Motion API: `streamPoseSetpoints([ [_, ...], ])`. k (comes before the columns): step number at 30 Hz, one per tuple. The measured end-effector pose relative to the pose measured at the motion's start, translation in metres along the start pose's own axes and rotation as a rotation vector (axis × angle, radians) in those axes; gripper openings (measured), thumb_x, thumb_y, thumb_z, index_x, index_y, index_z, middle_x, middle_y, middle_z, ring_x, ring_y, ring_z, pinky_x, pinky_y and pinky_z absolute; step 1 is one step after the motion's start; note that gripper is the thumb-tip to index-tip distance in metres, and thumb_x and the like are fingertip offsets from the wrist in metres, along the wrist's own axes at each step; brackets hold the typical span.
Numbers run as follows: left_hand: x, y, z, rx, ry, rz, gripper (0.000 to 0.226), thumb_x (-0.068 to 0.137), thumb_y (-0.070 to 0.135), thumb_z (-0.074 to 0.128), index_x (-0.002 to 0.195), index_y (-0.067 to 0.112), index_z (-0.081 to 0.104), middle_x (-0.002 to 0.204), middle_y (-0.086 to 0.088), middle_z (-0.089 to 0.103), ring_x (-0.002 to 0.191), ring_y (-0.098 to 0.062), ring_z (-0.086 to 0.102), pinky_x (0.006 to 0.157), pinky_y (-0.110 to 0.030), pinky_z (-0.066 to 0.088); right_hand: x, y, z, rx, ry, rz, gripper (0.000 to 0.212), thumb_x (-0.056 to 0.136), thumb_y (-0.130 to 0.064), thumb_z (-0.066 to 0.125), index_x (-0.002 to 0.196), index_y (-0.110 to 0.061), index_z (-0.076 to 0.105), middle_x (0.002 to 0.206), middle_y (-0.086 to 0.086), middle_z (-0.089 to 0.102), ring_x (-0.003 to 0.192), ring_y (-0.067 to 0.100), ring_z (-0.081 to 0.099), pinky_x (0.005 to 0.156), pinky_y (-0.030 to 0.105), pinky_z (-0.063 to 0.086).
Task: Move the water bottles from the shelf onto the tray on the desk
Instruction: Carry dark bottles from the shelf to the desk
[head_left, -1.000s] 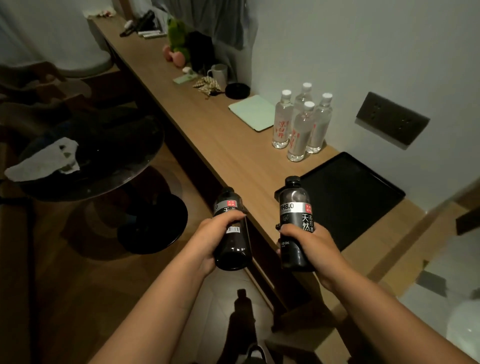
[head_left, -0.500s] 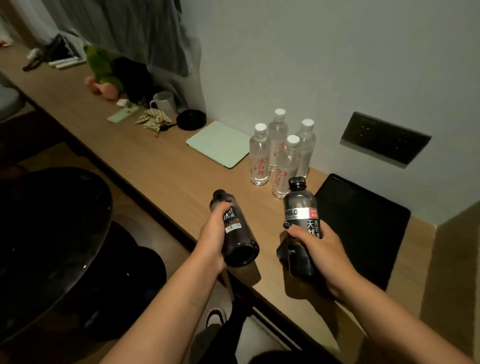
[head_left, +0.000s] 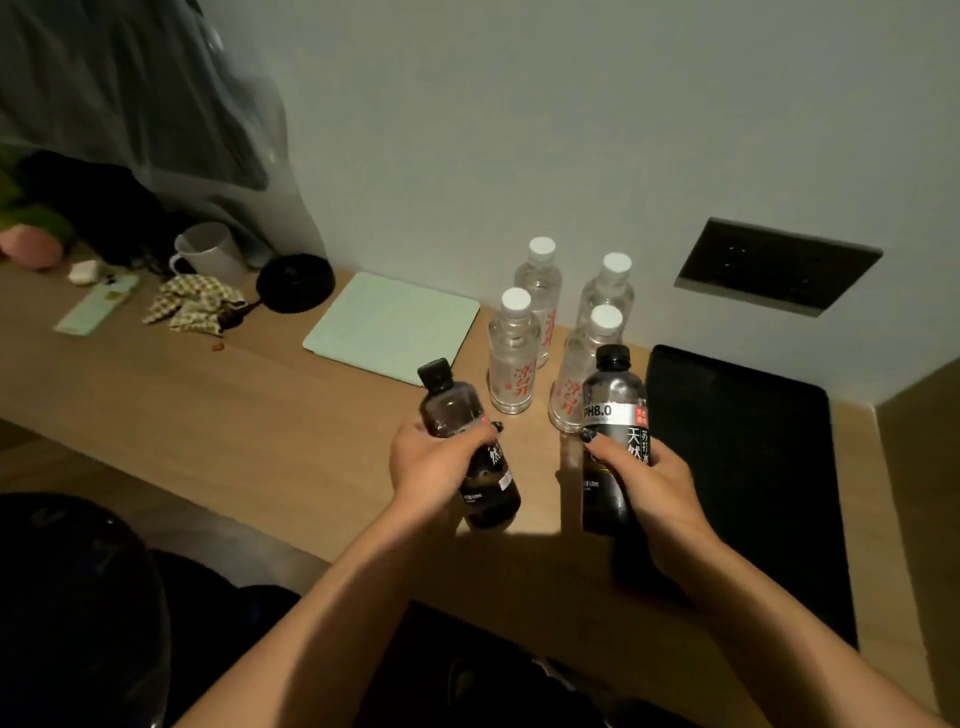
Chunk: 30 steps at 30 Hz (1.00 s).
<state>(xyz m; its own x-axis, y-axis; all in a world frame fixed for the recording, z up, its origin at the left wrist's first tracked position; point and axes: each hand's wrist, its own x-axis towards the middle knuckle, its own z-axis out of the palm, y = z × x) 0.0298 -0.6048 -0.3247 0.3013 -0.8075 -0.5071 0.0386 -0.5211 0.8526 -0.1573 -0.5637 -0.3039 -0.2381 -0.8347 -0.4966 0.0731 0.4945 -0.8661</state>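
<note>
dark bottle (head_left: 614, 415) label: "ph8.0", 天然 (red clear-bottle script unreadable)

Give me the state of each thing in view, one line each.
Left hand: grips the tilted dark bottle, capped.
Right hand: grips the upright PH8.0 bottle, capped.
Four clear bottles: upright on the desk, capped.
Black tray: bare.
Mug: upright.

Both hands, left (head_left: 434, 467) and right (head_left: 647, 486), each grip a dark bottle, left (head_left: 467, 441) and right (head_left: 613, 415), above the worktop (head_left: 260, 415), beside the tray (head_left: 753, 467).
</note>
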Motion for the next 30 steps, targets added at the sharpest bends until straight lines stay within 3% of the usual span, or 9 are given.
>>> streamPoseSetpoints([
  [4, 0.009, 0.006, 0.018, 0.317, 0.013, 0.192, 0.062, 0.054, 0.022, 0.088, 0.106, 0.02, 0.054, 0.101, 0.007, 0.061, 0.093, -0.012, 0.058, 0.083, -0.024, 0.045, 0.018, 0.002, 0.003, -0.069, 0.069, -0.046, 0.028, 0.072, -0.022, 0.077, 0.09, -0.03, 0.057, 0.095, 0.0, 0.067, 0.089, 0.019, 0.066, 0.082, 0.041, 0.055],
  [9, 0.021, 0.011, 0.032, 0.43, -0.059, 0.246, 0.057, 0.058, 0.022, 0.087, 0.1, 0.027, 0.049, 0.095, 0.011, 0.056, 0.091, -0.009, 0.054, 0.079, -0.021, 0.044, 0.042, 0.006, 0.005, -0.234, 0.169, -0.048, 0.06, 0.061, -0.018, 0.084, 0.113, -0.024, 0.053, 0.109, -0.005, 0.061, 0.104, 0.016, 0.058, 0.092, 0.041, 0.051],
  [11, 0.028, 0.009, 0.035, 0.446, -0.068, 0.259, 0.055, 0.057, 0.021, 0.088, 0.097, 0.028, 0.051, 0.094, 0.011, 0.058, 0.091, -0.01, 0.057, 0.077, -0.022, 0.045, 0.048, 0.007, 0.007, -0.337, 0.175, -0.101, 0.058, 0.059, -0.017, 0.085, 0.107, -0.027, 0.054, 0.101, -0.008, 0.059, 0.102, 0.015, 0.057, 0.091, 0.036, 0.05],
  [15, 0.037, 0.0, 0.042, 0.5, -0.043, 0.319, 0.049, 0.055, 0.026, 0.087, 0.092, 0.027, 0.054, 0.094, 0.008, 0.063, 0.087, -0.013, 0.058, 0.074, -0.025, 0.046, 0.057, 0.01, 0.008, -0.55, 0.142, -0.22, 0.049, 0.06, -0.02, 0.085, 0.098, -0.026, 0.053, 0.089, -0.01, 0.053, 0.087, 0.009, 0.052, 0.069, 0.015, 0.038],
  [18, 0.038, -0.002, 0.045, 0.498, -0.034, 0.31, 0.047, 0.056, 0.024, 0.085, 0.089, 0.027, 0.052, 0.093, 0.007, 0.061, 0.086, -0.014, 0.057, 0.069, -0.021, 0.045, 0.063, 0.011, 0.009, -0.6, 0.098, -0.226, 0.048, 0.062, -0.02, 0.083, 0.101, -0.018, 0.056, 0.087, -0.007, 0.055, 0.083, 0.011, 0.053, 0.067, 0.017, 0.038],
  [22, 0.037, -0.002, 0.046, 0.531, -0.047, 0.317, 0.047, 0.058, 0.023, 0.083, 0.093, 0.024, 0.051, 0.09, 0.008, 0.056, 0.083, -0.011, 0.054, 0.061, -0.015, 0.038, 0.069, 0.017, 0.009, -0.591, 0.061, -0.197, 0.045, 0.064, -0.02, 0.082, 0.099, -0.023, 0.054, 0.089, -0.006, 0.058, 0.085, 0.013, 0.057, 0.067, 0.02, 0.04],
  [28, 0.035, -0.003, 0.046, 0.509, -0.092, 0.288, 0.049, 0.063, 0.024, 0.08, 0.102, 0.028, 0.05, 0.104, 0.006, 0.057, 0.096, -0.013, 0.056, 0.079, -0.027, 0.046, 0.066, 0.022, 0.008, -0.557, 0.043, -0.208, 0.051, 0.069, -0.018, 0.08, 0.113, -0.016, 0.055, 0.095, -0.004, 0.059, 0.087, 0.011, 0.054, 0.066, 0.014, 0.039],
  [30, 0.032, -0.003, 0.046, 0.519, -0.12, 0.286, 0.051, 0.064, 0.023, 0.08, 0.103, 0.028, 0.049, 0.107, 0.005, 0.057, 0.099, -0.013, 0.056, 0.084, -0.03, 0.048, 0.067, 0.023, 0.008, -0.562, 0.027, -0.203, 0.053, 0.069, -0.016, 0.079, 0.116, -0.014, 0.054, 0.103, 0.001, 0.062, 0.093, 0.014, 0.057, 0.072, 0.018, 0.042],
])
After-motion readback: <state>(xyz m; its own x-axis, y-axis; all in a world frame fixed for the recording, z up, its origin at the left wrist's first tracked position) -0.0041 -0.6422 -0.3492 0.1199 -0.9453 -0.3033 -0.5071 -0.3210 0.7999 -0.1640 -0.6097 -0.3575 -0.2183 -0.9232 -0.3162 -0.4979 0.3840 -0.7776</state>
